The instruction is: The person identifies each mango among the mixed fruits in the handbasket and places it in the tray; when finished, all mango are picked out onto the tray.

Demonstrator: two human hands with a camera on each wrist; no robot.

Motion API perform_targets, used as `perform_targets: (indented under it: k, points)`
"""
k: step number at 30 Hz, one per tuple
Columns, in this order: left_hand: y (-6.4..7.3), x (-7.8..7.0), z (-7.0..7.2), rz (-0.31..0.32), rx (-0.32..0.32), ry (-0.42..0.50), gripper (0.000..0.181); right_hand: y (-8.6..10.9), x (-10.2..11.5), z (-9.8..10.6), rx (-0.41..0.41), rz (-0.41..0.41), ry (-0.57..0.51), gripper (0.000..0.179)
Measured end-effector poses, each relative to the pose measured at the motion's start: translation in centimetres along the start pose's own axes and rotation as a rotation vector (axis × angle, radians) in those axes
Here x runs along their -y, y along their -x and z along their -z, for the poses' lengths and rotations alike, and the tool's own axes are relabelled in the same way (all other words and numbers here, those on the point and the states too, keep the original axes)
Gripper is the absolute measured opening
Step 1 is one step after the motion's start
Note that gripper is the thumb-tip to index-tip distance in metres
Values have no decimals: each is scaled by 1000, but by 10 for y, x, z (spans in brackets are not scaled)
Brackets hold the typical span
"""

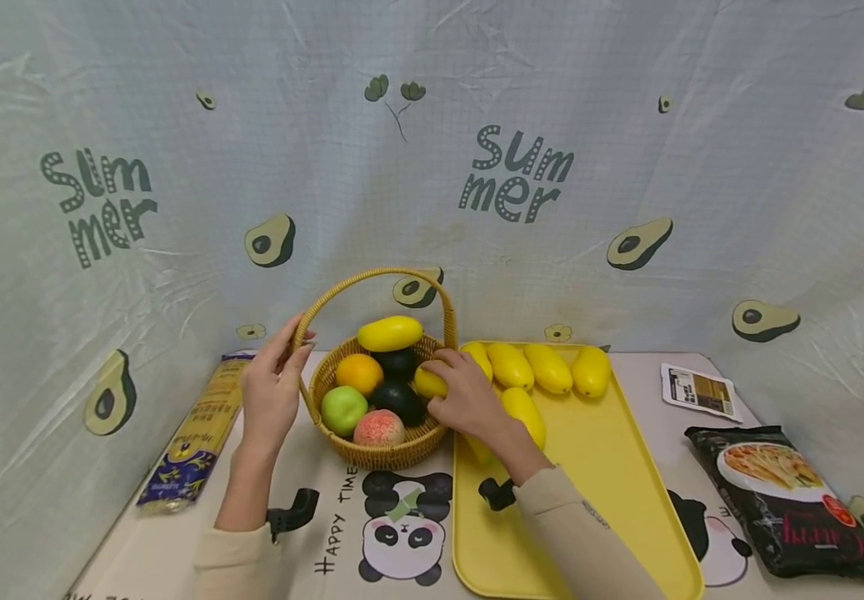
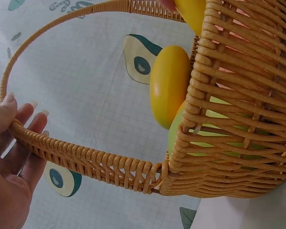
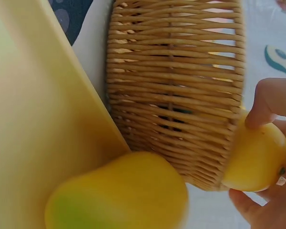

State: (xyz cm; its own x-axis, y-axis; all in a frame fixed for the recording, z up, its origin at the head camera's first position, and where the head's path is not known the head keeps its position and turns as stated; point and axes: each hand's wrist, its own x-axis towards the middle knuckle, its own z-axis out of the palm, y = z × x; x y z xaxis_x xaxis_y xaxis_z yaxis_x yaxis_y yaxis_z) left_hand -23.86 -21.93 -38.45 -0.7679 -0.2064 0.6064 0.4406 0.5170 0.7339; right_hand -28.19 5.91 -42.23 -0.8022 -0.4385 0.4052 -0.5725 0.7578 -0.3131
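Note:
A wicker basket (image 1: 387, 454) with a tall arched handle (image 1: 372, 275) stands left of the yellow tray. My left hand (image 1: 270, 392) holds the handle's left side between thumb and fingers, as the left wrist view shows too (image 2: 16, 157). At the basket's right rim my right hand (image 1: 469, 396) grips a yellow mango (image 3: 257, 157), part of it inside the rim. Inside the basket lie another mango (image 1: 390, 333), an orange (image 1: 359, 374), a green apple (image 1: 344, 410), a peach (image 1: 379, 428) and dark avocados (image 1: 396, 402).
Several mangoes (image 1: 549, 368) lie on the yellow tray (image 1: 589, 500), mostly along its back. A long noodle packet (image 1: 195, 437) is at the left. On the right are a small sachet (image 1: 701, 392) and a black curry bag (image 1: 791, 500). A printed curtain (image 1: 372, 200) hangs behind.

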Motion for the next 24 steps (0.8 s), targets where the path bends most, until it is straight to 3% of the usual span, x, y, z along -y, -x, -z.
perform_targets:
  k: [15,24]
  points:
    - [1,-3,0,37,8,2,46,30,-9,36,57,-94,-30,65]
    - [1,-4,0,38,-2,-15,46,53,-34,49,-3,-175,-42,65]
